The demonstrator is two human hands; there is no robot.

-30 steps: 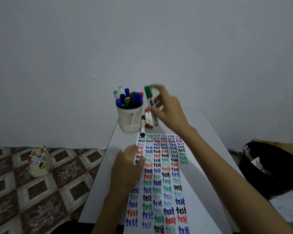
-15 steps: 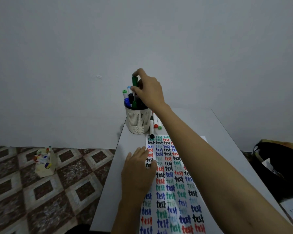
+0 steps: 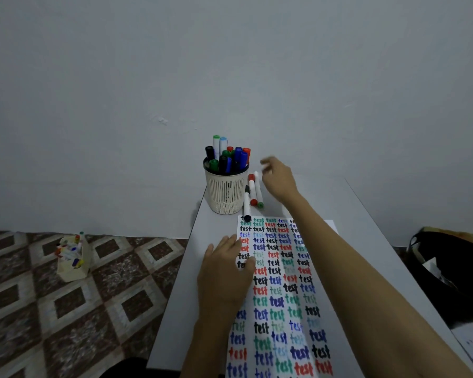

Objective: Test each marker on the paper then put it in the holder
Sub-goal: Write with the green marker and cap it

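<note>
A cream mesh holder (image 3: 225, 192) stands at the table's far left, filled with several capped markers (image 3: 228, 156). Three loose markers lie beside it on its right: a black-capped one (image 3: 247, 204), a red one (image 3: 253, 190) and a green-ended one (image 3: 258, 190). My right hand (image 3: 278, 179) hovers just right of the holder above these markers, fingers loose and blurred, holding nothing. My left hand (image 3: 224, 274) presses flat on the left edge of the paper (image 3: 279, 296), which is covered with rows of the word "test" in several colours.
The grey table (image 3: 180, 309) is narrow, its left edge dropping to a patterned tile floor. A small cream box of markers (image 3: 73, 257) sits on the floor. A black bag (image 3: 448, 271) lies right of the table. A wall stands close behind.
My right hand carried a green marker to the holder, let it go among the others, and has drawn back to the right, empty. My left hand stayed on the paper.
</note>
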